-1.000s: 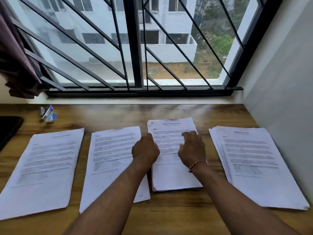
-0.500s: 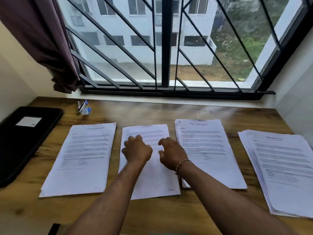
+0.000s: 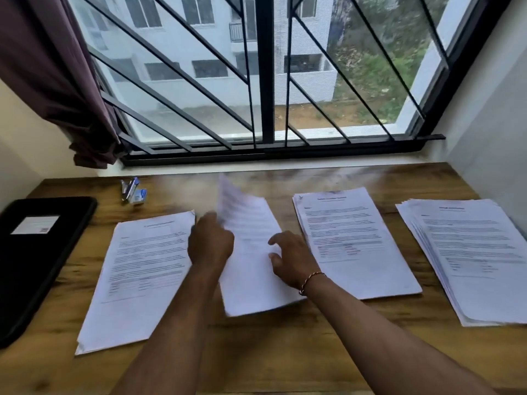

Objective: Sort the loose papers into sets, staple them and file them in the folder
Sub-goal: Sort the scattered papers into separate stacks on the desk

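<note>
left hand (image 3: 210,244) curled round left edge of second stack (image 3: 251,280), far end lifted and blurred, centre of table (image 3: 285,352) | right hand (image 3: 291,259) fingers spread on it | folder (image 3: 42,252) 9 o'clock | stapler (image 3: 132,191) 11 o'clock

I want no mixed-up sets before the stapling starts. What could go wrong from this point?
1. The left hand lifts the far corner of the second pile. The paper is blurred, so I cannot tell how many sheets rise, and extras might come along unnoticed.
2. The right hand only rests open fingers on that pile, so the lower sheets may slide.
3. The rightmost pile lies fanned and uneven, and a nudge could scatter it.
</note>
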